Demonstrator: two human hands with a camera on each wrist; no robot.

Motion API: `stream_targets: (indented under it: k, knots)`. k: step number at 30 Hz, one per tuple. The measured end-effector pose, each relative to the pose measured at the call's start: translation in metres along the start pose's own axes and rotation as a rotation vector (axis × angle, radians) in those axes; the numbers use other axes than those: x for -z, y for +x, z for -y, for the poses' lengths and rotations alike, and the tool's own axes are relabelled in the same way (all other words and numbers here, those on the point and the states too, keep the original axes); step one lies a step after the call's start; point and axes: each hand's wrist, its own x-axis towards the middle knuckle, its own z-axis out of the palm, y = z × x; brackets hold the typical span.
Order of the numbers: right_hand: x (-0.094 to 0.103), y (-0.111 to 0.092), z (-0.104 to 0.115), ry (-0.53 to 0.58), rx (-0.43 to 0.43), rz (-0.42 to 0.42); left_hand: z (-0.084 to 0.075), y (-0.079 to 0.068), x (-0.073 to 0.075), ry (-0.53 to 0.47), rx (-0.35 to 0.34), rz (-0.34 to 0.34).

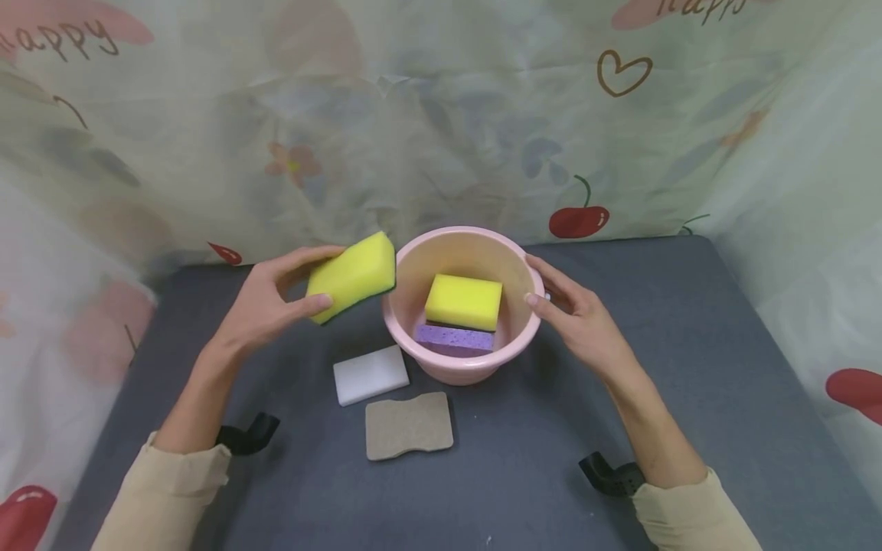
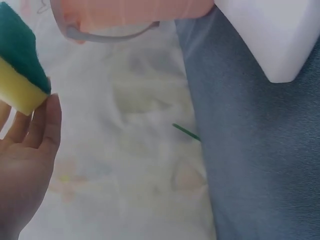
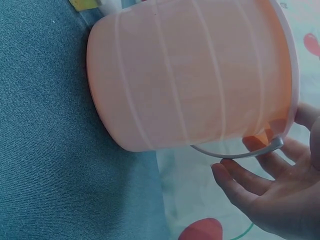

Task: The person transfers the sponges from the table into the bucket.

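Observation:
My left hand pinches a yellow sponge between thumb and fingers, just left of the pink bucket's rim. In the left wrist view that sponge shows a green scouring side. My right hand grips the right rim of the pink bucket, thumb over the edge. Its fingers reach around the outside near the grey handle, seen in the right wrist view. Inside the bucket lie another yellow sponge and a purple sponge, which is in front of it.
On the dark grey table, a white sponge lies at the bucket's front left. Nearer me is a flat grey-beige sponge with notched long sides. A patterned curtain hangs behind the table and along both sides.

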Motion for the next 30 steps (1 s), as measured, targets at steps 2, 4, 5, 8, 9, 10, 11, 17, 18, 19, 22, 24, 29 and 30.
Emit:
stream_targets:
  k: [2, 4, 5, 8, 9, 10, 11, 17, 18, 19, 22, 24, 29, 30]
  knots:
    - [0.000, 0.000, 0.000, 0.008, -0.012, 0.003, -0.004, 0.002, -0.001, 0.011, 0.002, 0.010]
    - [0.001, 0.000, 0.000, 0.007, -0.020, 0.004, -0.007, 0.005, -0.004, 0.012, -0.007, 0.027]
    - [0.001, 0.000, 0.001, 0.008, -0.024, 0.003, -0.009, 0.006, -0.005, 0.016, -0.014, 0.038]
    - [0.001, 0.000, 0.001, 0.006, -0.038, 0.000, -0.013, 0.011, -0.008, 0.038, -0.035, 0.063]
    - [0.001, 0.000, 0.001, 0.004, -0.039, 0.000, -0.015, 0.013, -0.009, 0.047, -0.043, 0.069]
    - [0.001, 0.000, 0.001, 0.002, -0.041, 0.000, -0.016, 0.014, -0.010, 0.056, -0.053, 0.073]
    - [0.001, 0.000, 0.002, 0.002, -0.042, 0.000, -0.018, 0.016, -0.011, 0.064, -0.063, 0.077]
    - [0.001, -0.001, 0.001, -0.001, -0.036, 0.004, -0.027, 0.025, -0.018, 0.079, -0.132, 0.108]
    - [0.001, -0.001, 0.001, -0.001, -0.035, 0.005, -0.029, 0.026, -0.019, 0.083, -0.142, 0.113]
    - [0.001, -0.001, 0.001, -0.001, -0.034, 0.005, -0.031, 0.027, -0.021, 0.087, -0.149, 0.118]
    - [0.002, -0.002, 0.001, -0.002, -0.035, 0.002, -0.035, 0.032, -0.026, 0.098, -0.167, 0.136]
    - [0.001, -0.002, 0.001, -0.006, -0.039, -0.001, -0.038, 0.035, -0.030, 0.105, -0.179, 0.150]
    - [0.001, -0.001, 0.001, -0.024, -0.046, -0.006, -0.042, 0.042, -0.037, 0.122, -0.199, 0.175]
    - [0.001, -0.001, 0.001, -0.025, -0.045, -0.006, -0.043, 0.043, -0.038, 0.123, -0.200, 0.177]
